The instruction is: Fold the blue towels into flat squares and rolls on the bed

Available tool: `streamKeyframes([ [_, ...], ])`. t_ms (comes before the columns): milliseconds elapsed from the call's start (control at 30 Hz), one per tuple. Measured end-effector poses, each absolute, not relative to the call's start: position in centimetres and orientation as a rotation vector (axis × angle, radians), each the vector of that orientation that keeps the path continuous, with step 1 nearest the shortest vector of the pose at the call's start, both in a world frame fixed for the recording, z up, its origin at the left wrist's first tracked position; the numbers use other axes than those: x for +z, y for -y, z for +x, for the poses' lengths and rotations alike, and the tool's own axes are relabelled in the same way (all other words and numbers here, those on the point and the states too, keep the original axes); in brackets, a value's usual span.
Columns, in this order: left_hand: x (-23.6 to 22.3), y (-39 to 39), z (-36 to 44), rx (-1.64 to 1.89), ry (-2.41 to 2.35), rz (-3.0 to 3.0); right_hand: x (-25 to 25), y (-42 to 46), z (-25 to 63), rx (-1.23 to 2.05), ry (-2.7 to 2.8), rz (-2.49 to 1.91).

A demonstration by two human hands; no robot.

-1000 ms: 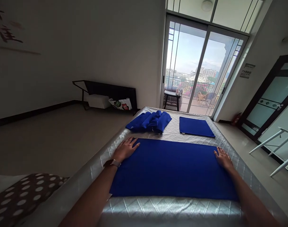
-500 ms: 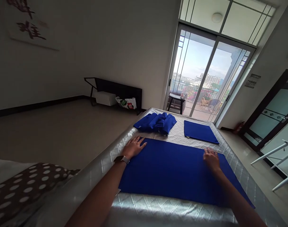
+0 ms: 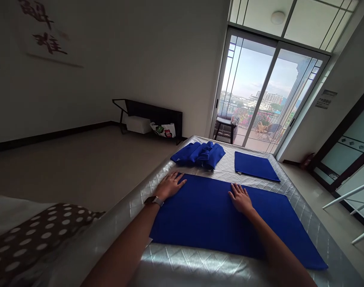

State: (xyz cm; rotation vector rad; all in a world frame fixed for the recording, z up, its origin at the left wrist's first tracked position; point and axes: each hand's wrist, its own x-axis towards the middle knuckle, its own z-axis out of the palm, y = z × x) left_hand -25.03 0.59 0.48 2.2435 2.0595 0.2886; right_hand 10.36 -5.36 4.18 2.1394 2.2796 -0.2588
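Observation:
A blue cloth (image 3: 206, 215) lies spread flat on a shiny, quilted mattress-like surface (image 3: 194, 259). At its far left corner rests my left hand (image 3: 169, 186), palm down with fingers spread; a watch is on that wrist. My right hand (image 3: 241, 198) lies flat near the middle of the cloth's far edge, fingers apart. Neither hand grips anything. Beyond the left hand sits a rumpled pile of blue cloth (image 3: 200, 154). A folded blue cloth (image 3: 256, 166) lies flat at the far right, a small pale tag at its near corner.
Brown polka-dot fabric (image 3: 41, 227) is at the lower left. By the far wall stands a low black rack (image 3: 155, 107) holding a white box (image 3: 138, 124) and a printed bag (image 3: 164, 130). White furniture legs (image 3: 346, 194) stand on the right, near glass sliding doors (image 3: 247, 79).
My right hand has moved left along the cloth's far edge, from near its right corner toward the middle. My left hand stays at the far left corner. The view has shifted slightly.

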Motion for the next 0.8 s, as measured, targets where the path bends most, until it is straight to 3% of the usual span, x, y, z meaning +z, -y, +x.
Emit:
streamKeyframes([
  [267,0.3,-0.9,-25.3,0.242,-2.053,2.260,3.8,7.2,29.2,-0.087,-1.741,2.577],
  [400,0.4,-0.9,-25.1,0.270,-2.061,2.256,3.8,7.8,33.1,-0.112,-1.617,2.676],
  [533,0.8,-0.7,-24.8,0.282,-2.045,2.221,4.3,7.8,30.8,0.006,-1.525,2.759],
  [667,0.9,-0.7,-24.7,0.286,-2.031,2.219,5.1,6.9,22.7,0.185,-1.782,2.631],
  [800,0.5,-0.9,-24.8,0.318,-2.042,2.234,5.1,6.3,11.1,-0.001,-2.204,2.302],
])
